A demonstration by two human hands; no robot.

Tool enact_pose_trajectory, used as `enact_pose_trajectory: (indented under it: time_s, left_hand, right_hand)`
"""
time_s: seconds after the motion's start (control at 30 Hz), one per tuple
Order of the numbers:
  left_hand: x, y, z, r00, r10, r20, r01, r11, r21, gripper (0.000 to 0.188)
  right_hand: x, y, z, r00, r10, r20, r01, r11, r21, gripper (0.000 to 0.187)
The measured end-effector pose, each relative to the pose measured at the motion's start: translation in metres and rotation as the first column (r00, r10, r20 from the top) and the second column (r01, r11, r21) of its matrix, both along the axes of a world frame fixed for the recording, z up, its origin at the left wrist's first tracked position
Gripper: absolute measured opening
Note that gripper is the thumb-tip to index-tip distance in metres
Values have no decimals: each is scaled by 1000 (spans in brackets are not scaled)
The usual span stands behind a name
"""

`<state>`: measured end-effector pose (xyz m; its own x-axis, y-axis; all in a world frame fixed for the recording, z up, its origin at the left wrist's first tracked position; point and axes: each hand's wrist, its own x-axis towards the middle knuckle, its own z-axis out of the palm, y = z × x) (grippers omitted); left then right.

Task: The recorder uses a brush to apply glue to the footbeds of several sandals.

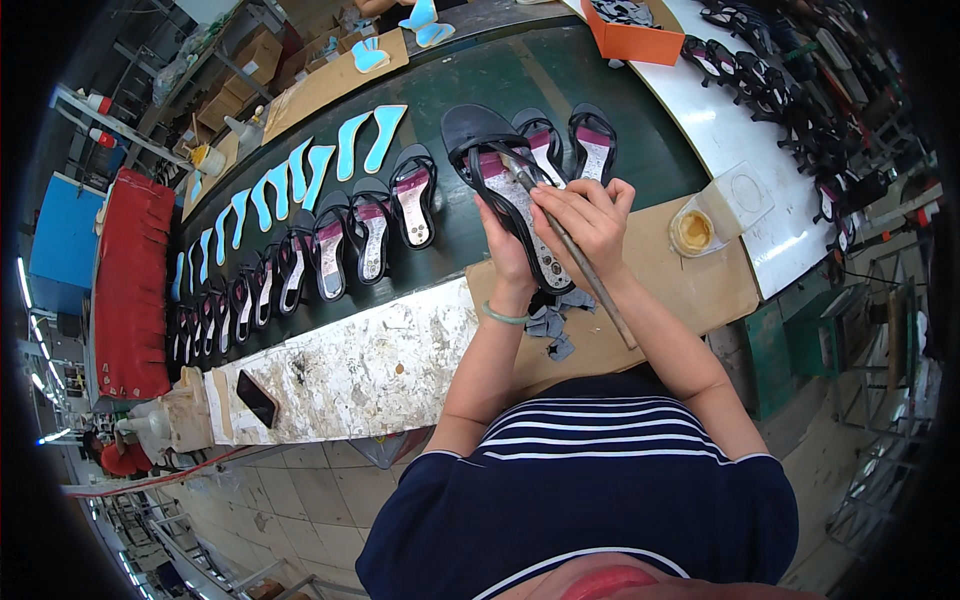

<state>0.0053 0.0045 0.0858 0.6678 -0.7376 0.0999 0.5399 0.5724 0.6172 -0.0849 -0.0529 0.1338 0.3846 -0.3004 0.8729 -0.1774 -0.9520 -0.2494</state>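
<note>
My left hand (506, 250) is closed round the side of a black strappy sandal (545, 262), which is tilted with its toe pointing away from me. A long, thin brush (590, 275) is pinched in my right hand (585, 222). Its tip meets the sandal's insole near the purple patch under the straps, and its handle slants back toward my chest. Just beyond the held sandal, two more sandals (594, 140) with purple and pale insoles lie on the green belt. To the right of my right hand stands an open tub of yellowish paste (692, 231).
Several black sandals (328, 250) line the green belt (450, 80) at left, with blue-and-white insole pieces (352, 145) behind them. A phone (257, 399) lies on the stained white ledge (400, 370). Grey scraps (548, 325) rest on cardboard (640, 330); an orange box (635, 35) stands far right.
</note>
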Motion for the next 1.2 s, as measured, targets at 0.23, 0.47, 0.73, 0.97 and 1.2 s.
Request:
enact_pose_trajectory:
  time_s: [0.23, 0.47, 0.73, 0.97, 1.2]
  left_hand:
    - [-2, -2, -1, 998, 64, 17, -65, 997, 36, 57]
    - [-7, -3, -13, 970, 235, 69, -240, 968, 76, 44]
    - [-2, 0, -42, 907, 318, 276, -351, 933, 80, 45]
    - [-3, 5, -43, 916, 299, 269, -320, 947, 38, 50]
    - [1, 7, -60, 903, 326, 279, -348, 937, 33, 53]
  right_hand:
    - [2, 9, -2, 995, -94, -26, 93, 995, -29, 23]
    - [5, 18, -3, 993, -112, -25, 111, 994, -18, 22]
    - [6, 27, -3, 997, -77, -5, 77, 997, 17, 22]
    - [1, 35, 3, 998, -62, -15, 63, 996, 70, 18]
    - [2, 40, 9, 998, -61, 24, 59, 995, 81, 16]
